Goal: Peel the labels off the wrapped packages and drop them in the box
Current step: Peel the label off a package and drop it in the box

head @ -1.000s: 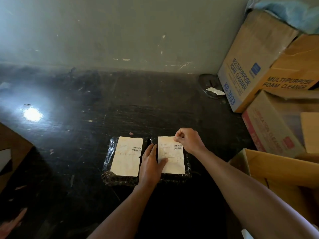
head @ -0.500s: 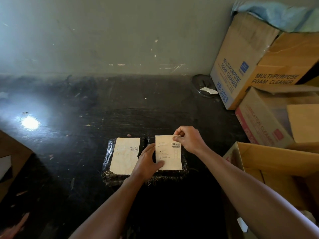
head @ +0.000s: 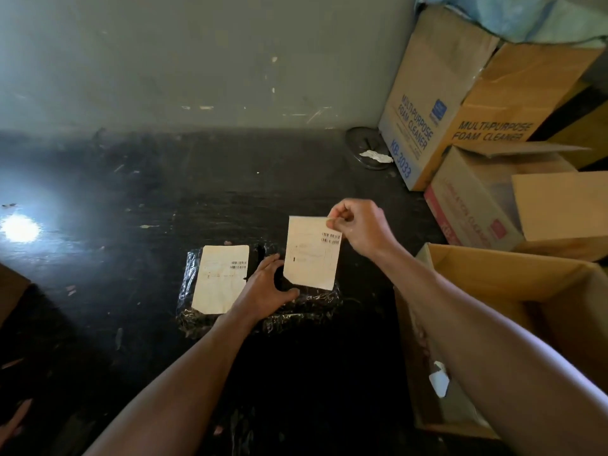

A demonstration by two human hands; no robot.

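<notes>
A peeled label [head: 312, 253] is pinched at its upper corner by the right hand [head: 360, 227]; its print is illegible. The right package [head: 306, 306], mostly hidden, is pressed by the left hand [head: 265, 291], fingers spread. A labelled package [head: 197, 291] lies at nine o'clock. The open box [head: 493, 274] at three o'clock is cut off. The black tabletop [head: 131, 199] is scuffed, with glare.
</notes>
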